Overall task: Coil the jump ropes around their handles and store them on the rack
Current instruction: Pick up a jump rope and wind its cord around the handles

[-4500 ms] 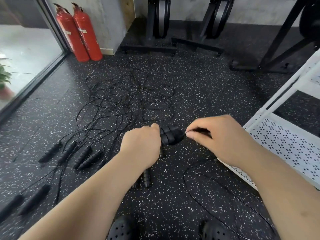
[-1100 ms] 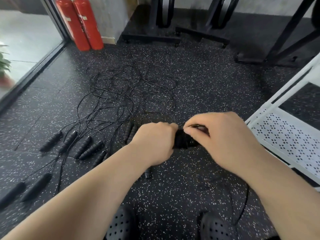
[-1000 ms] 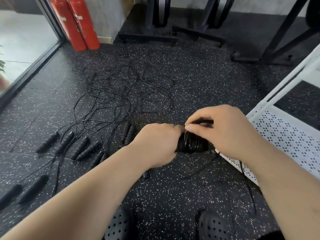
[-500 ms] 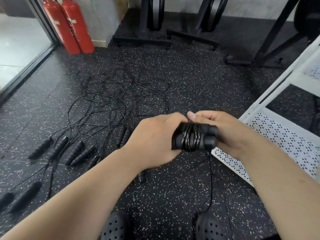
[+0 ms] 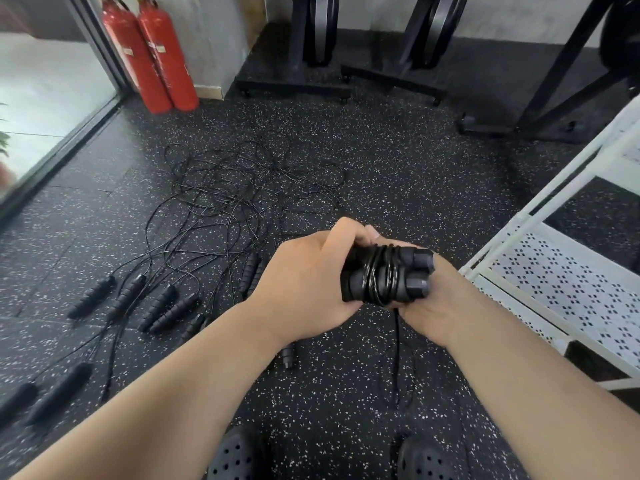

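A pair of black jump-rope handles (image 5: 414, 275) lies side by side with several turns of black cord wound round their middle. My left hand (image 5: 304, 282) grips the left end of the pair. My right hand (image 5: 429, 306) cups the bundle from below and behind, fingers curled round it. A short tail of the cord (image 5: 396, 344) hangs down toward the floor. More jump ropes (image 5: 239, 202) lie tangled on the speckled floor beyond, their black handles (image 5: 166, 303) spread out at the left. The white perforated rack (image 5: 571, 282) stands at the right.
Two red fire extinguishers (image 5: 152, 53) stand at the back left beside a glass wall. Black equipment stands (image 5: 311, 46) line the far wall. My black shoes (image 5: 235, 459) show at the bottom edge. One more handle (image 5: 288, 355) lies under my left wrist.
The right hand has wound the cord round the handles; the loose loop on the floor has shrunk to a short hanging tail. The right hand moved from above the bundle to under it.
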Demonstrator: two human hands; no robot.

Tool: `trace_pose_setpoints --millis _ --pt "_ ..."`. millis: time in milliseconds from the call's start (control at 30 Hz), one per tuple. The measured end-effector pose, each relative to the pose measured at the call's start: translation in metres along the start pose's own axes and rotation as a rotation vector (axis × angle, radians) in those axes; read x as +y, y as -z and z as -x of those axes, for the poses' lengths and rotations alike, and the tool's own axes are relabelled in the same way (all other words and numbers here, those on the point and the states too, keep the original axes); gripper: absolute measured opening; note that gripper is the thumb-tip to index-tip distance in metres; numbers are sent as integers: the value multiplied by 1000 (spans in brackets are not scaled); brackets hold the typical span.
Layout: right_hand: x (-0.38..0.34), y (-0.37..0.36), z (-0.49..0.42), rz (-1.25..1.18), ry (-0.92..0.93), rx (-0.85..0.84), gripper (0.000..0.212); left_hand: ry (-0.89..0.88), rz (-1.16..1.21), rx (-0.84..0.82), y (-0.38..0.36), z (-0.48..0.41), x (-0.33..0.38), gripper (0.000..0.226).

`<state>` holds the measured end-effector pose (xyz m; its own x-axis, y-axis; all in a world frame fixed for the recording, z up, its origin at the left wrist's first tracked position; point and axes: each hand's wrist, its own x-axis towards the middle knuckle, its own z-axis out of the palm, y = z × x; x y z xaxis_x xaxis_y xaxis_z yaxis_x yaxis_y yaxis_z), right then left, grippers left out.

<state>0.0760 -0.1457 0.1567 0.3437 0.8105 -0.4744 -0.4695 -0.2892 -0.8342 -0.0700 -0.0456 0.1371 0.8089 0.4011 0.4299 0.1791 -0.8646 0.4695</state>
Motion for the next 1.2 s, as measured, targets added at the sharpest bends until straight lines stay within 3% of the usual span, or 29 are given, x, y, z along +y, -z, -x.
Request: trace_pose_setpoints --millis 100,133,300,500,567,633,733,833,967,1100,1200 --pt "9 2 0 -26 -16 60 59 -12 -80 21 -1 1 1 62" --pt "11 3 0 -45 -25 67 64 -14 -93 14 -1 1 1 61" --pt "12 -1 3 -67 -81 129 47 -69 -152 45 -3 0 2 64" --pt "-2 -1 1 84 176 227 31 -99 -78 54 -1 0 5 55" --pt "2 -2 0 179 174 253 26 -16 -79 12 -1 -1 9 56" --pt "14 -1 -7 357 57 319 29 119 -123 -16 -2 -4 12 52" --pt "33 -4 -13 514 -34 221 30 325 -247 -54 -3 -10 4 40" --pt "37 -12 -1 828 99 96 40 439 -417 -89 -2 -11 -16 40" --pt "22 -15 37 1447 413 71 20 475 -516 -194 -4 -7 -32 39" --pt "-5 -15 54 1496 620 109 23 371 -502 -317 -12 -4 -27 32" --pt "-20 -2 43 1442 669 116 12 216 -406 -405 -19 -2 -14 27"
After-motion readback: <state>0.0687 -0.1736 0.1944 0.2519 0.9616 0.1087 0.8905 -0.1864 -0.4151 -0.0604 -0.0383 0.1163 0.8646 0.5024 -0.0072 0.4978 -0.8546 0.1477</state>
